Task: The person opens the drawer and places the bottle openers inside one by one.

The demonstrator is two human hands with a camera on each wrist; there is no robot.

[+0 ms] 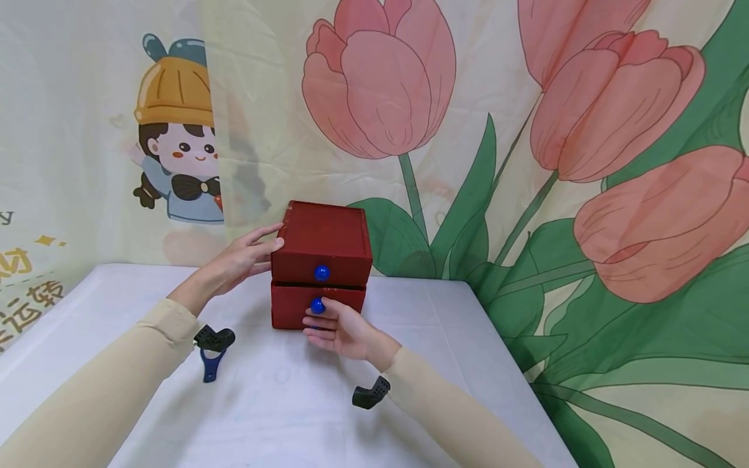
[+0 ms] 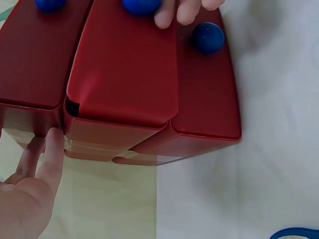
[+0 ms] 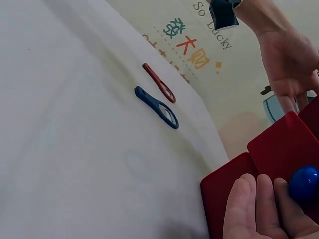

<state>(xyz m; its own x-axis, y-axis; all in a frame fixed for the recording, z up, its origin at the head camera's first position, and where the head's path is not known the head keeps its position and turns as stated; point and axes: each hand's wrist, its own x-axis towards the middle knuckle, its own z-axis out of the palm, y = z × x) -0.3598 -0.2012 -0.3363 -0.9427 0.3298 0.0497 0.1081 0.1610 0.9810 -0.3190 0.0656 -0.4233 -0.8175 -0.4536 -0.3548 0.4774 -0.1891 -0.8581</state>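
A red drawer box (image 1: pixel 324 227) with round blue knobs stands on the table, drawers stacked one above another. In the left wrist view the middle drawer (image 2: pixel 127 64) juts out a little past its neighbours. My right hand (image 1: pixel 345 328) pinches that drawer's blue knob (image 1: pixel 318 305) between thumb and index finger. Its other fingers (image 3: pixel 266 204) stretch out below the knob, in front of the lower drawer (image 3: pixel 219 184). With extended fingers, my left hand (image 1: pixel 240 260) rests against the box's left side near the top drawer (image 1: pixel 292 268).
A blue tool (image 3: pixel 157 107) with an oval loop head lies on the white-covered table (image 1: pixel 281 403), left of the box. Beside it lies a similar red one (image 3: pixel 159 83). A printed cloth with tulips (image 1: pixel 380 84) hangs behind the table.
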